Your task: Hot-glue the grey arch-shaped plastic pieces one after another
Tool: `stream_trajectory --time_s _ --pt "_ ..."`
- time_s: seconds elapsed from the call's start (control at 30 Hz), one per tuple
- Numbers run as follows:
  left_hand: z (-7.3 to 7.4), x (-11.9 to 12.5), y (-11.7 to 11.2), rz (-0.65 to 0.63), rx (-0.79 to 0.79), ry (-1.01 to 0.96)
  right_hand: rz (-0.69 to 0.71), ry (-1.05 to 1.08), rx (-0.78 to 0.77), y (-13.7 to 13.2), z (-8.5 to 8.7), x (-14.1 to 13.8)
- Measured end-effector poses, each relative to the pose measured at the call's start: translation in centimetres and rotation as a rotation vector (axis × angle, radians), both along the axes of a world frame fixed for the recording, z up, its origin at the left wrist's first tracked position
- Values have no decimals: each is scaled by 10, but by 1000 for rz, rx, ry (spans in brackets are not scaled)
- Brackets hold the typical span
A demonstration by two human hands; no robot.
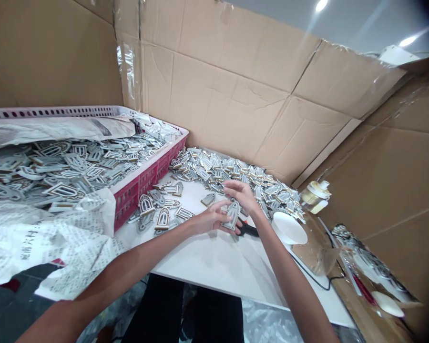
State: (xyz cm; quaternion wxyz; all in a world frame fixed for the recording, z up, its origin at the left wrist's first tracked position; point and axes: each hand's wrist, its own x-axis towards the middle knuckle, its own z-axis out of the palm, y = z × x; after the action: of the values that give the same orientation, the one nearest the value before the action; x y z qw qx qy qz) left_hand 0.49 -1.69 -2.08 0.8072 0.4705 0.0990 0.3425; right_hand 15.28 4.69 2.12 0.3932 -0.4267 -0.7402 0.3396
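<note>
Clamping a grey arched tag (232,215) in left-hand fingers (219,208), right-hand fingers (233,186) apart just above it, a red plastic crate (139,188) heaped full.

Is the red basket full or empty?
Full. The red plastic basket is heaped up to its rim with grey arch-shaped pieces, and newspaper lies over part of them.

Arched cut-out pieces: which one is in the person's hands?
The grey arched piece at the left hand's fingertips, right hand above; the rest lie on the table or in the crate.
</note>
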Motion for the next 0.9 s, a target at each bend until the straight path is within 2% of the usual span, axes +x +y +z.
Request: stream_trajectory --time_s 0.13,0.2,0.3,0.43,0.5,0.6,0.67,0.73,0.8,0.9 --pt "-5 -4 0 -400 -28 52 325 -585 86 36 -6 -21" --pt "-6 -4 0 -545 -48 86 423 -800 148 47 -8 -30" --pt "-8 -4 3 -667 -68 101 497 -932 204 55 -8 -38" --pt "-11 -1 7 -744 -67 106 534 -1025 251 51 1 -42" --pt "-12 0 8 -753 -63 115 507 -1054 315 49 13 -41" --pt "-13 2 9 -753 -73 127 383 -1007 393 60 43 -31" --pt "-11 2 9 -752 -76 128 222 -919 386 82 68 -20" --pt "-8 2 9 -757 -72 123 -24 -865 300 112 89 -9" --pt "-6 1 8 -763 -61 125 -133 -857 253 142 99 -2" --pt "-5 0 8 -756 -53 133 -211 -856 181 172 95 -2"
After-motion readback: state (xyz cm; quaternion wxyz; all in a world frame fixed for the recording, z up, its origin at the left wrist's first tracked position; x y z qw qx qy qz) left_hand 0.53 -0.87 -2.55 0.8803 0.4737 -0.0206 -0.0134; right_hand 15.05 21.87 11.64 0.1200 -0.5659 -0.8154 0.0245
